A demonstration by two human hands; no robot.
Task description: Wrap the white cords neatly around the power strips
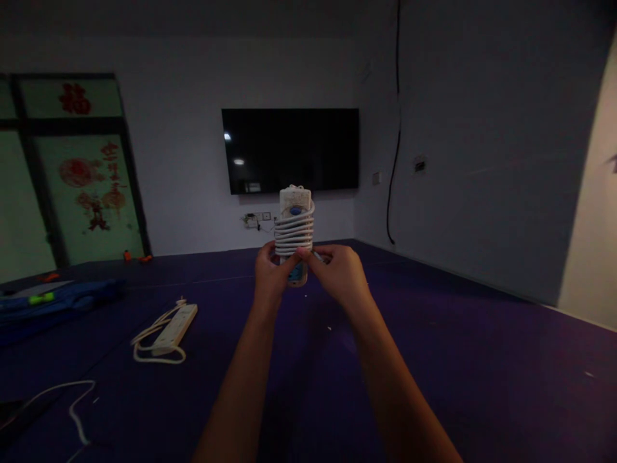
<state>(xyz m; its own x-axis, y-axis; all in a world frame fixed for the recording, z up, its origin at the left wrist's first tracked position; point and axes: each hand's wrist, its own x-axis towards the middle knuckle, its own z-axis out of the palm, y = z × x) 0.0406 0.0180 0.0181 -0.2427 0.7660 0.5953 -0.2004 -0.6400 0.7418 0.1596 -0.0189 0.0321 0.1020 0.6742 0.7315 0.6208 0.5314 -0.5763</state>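
Observation:
A white power strip (295, 197) is held upright in front of me, its own white cord (294, 233) wound round its middle in several turns. A blue patch shows near its top and a blue label near its lower end. My left hand (272, 273) grips the strip from the left, its thumb across the front. From the right, my right hand (340, 267) is closed at the lowest turns, thumb pressed near the other thumb. Some of its fingers are hidden behind the strip and cord.
A second white power strip (176, 331) with a loose cord lies on the dark blue floor (434, 373) at left. Blue cloth (72, 299) and another white cable (74, 411) lie farther left. A television (294, 151) hangs on the far wall; a black cable (398, 141) hangs right.

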